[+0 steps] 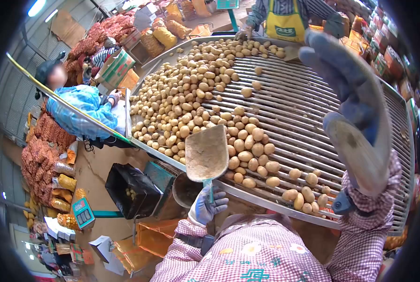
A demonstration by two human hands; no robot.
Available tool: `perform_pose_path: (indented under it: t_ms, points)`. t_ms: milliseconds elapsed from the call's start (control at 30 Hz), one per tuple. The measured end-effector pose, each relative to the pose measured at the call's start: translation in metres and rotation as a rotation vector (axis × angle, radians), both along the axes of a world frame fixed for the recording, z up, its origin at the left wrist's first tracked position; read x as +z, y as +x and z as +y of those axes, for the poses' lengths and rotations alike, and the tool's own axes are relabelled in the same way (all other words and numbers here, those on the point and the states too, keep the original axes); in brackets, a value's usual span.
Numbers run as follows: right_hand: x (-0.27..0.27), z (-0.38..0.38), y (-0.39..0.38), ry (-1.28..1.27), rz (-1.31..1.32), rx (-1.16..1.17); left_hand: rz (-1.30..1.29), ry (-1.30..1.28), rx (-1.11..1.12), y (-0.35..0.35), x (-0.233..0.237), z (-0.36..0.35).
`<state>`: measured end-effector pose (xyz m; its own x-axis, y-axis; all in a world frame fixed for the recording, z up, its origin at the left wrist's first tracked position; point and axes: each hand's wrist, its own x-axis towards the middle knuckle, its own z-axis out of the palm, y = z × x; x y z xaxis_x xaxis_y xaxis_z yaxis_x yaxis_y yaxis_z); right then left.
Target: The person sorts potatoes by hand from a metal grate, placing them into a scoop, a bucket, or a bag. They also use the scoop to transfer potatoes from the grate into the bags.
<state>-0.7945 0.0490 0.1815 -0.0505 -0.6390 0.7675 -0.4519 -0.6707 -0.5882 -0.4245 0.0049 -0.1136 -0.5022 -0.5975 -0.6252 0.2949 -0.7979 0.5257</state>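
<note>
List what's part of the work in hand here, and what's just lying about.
In use: scoop, held by the left hand; potatoes; roller table; raised right hand.
Lying about: black crate; blue scale; netted sacks; cardboard box.

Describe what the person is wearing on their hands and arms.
Both hands are gloved. The left hand has a pale blue-grey glove. The right hand has a blue glove with a soiled, greyish palm. The sleeves are pink-and-white checked cloth, gathered at the cuffs.
</note>
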Motion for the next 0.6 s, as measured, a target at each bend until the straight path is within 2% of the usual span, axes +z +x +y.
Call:
perform_pose_path:
  t_ms: [33, 167, 300, 500, 600]
  points:
    - [0.011, 0.004, -0.007, -0.010, 0.082, -0.031, 0.041, 0.016, 0.027, -0.009, 0.001, 0.000]
    - [0.008, -0.001, -0.032, 0.008, 0.040, 0.026, 0.159, 0.055, 0.091, -0.014, -0.013, -0.005]
    - [0.010, -0.026, -0.036, -0.003, -0.036, 0.131, 0.109, 0.067, 0.129, -0.022, -0.010, -0.005]
    - [0.033, -0.104, -0.023, -0.171, -0.081, 0.309, -0.011, 0.038, 0.021, -0.011, -0.018, -0.019]
    - [0.048, -0.149, -0.008, -0.237, -0.067, 0.391, 0.125, 0.076, -0.052, 0.003, -0.038, -0.031]
